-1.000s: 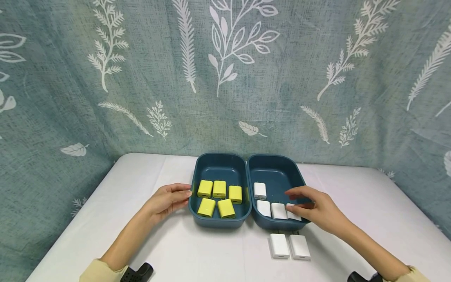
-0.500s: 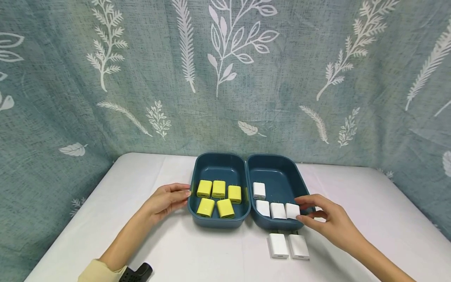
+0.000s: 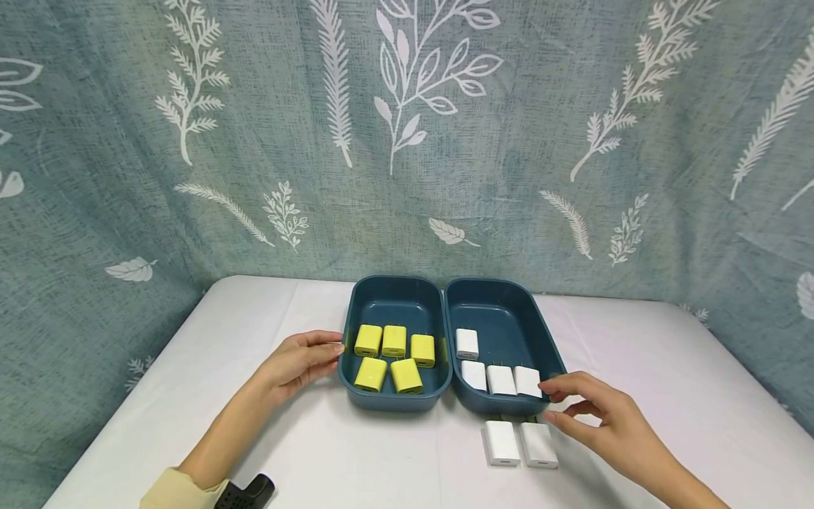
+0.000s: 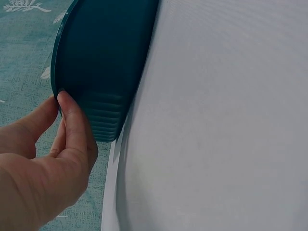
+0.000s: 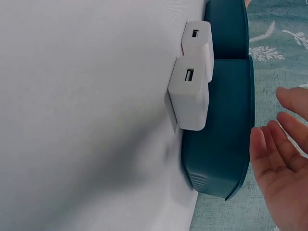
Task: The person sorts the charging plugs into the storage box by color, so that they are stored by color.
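My left hand [image 3: 307,360] pinches the left rim of a dark blue bin [image 3: 397,403]; the left wrist view shows thumb and fingertips at that rim. Inside it lie several yellow charger plugs [image 3: 407,376]. A second dark blue bin [image 3: 502,406] stands right beside it with several white charger plugs [image 3: 501,380] in its near half. By this bin's near right corner hovers my right hand [image 3: 610,420], loosely bent and holding nothing. Its fingertips overlap the rim in the head view. Two more white charger plugs [image 3: 539,445] lie on the table before the bin.
A white cloth covers the table [image 3: 381,466]. Behind and to the sides hangs a blue-green curtain [image 3: 407,212] with white leaf prints. A black device [image 3: 248,491] sits at my left wrist.
My right hand has drawn back from the white plug at the right bin's near right corner, moving right and toward me. That plug stays in the bin. The left hand keeps its place.
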The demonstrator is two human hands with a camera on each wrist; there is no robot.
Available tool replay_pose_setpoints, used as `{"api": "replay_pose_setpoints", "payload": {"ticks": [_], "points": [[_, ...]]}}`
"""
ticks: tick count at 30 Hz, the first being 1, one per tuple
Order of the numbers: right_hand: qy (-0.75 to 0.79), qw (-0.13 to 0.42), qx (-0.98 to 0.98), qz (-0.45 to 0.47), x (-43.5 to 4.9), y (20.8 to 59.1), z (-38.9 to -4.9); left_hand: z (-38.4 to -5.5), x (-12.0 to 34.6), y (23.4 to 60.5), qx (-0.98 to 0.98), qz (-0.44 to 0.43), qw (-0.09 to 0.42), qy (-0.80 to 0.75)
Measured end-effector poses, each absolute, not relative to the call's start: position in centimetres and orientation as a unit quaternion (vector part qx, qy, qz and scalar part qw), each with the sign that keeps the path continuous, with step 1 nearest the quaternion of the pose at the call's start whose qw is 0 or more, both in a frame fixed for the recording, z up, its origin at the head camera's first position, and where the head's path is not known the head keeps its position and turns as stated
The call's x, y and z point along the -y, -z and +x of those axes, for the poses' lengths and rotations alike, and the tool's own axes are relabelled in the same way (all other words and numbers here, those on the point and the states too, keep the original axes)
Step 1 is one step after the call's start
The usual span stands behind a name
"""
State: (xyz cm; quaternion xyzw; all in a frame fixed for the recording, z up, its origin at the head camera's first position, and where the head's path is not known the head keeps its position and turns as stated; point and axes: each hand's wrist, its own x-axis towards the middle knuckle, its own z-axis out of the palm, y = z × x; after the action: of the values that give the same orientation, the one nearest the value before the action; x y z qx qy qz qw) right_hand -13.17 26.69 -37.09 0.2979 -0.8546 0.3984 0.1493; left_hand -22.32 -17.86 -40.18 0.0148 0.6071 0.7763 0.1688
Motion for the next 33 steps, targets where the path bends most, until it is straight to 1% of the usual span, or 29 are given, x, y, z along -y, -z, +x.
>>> {"api": "replay_pose_setpoints", "payload": {"ticks": [9, 16, 19, 22, 24, 26, 30, 33], "points": [[-0.384, 0.125, 0.856, 0.322, -27.0, 38.2, -12.5, -22.3, 17.9, 40.2, -0.607, 0.017, 0.167, -0.776], [-0.353, 0.094, 0.877, 0.312, -27.3, 38.8, -12.1, -22.2, 17.9, 40.1, -0.607, 0.018, 0.168, -0.777], [-0.335, 0.054, 0.886, 0.315, -27.6, 39.3, -12.1, -22.3, 17.9, 40.1, -0.607, 0.021, 0.168, -0.776], [-0.32, -0.005, 0.899, 0.299, -28.0, 39.6, -12.0, -22.3, 17.8, 40.0, -0.606, 0.022, 0.169, -0.777], [-0.313, -0.022, 0.903, 0.292, -28.1, 39.8, -12.1, -22.3, 17.8, 40.0, -0.606, 0.021, 0.169, -0.777], [-0.316, -0.014, 0.899, 0.303, -28.1, 40.0, -12.1, -22.3, 17.8, 40.0, -0.606, 0.02, 0.17, -0.777], [-0.326, 0.037, 0.881, 0.34, -28.0, 40.6, -12.1, -22.2, 17.9, 40.0, -0.606, 0.021, 0.17, -0.777], [-0.33, 0.045, 0.878, 0.343, -28.0, 40.8, -12.0, -22.1, 17.8, 40.0, -0.608, 0.021, 0.17, -0.775]]}}
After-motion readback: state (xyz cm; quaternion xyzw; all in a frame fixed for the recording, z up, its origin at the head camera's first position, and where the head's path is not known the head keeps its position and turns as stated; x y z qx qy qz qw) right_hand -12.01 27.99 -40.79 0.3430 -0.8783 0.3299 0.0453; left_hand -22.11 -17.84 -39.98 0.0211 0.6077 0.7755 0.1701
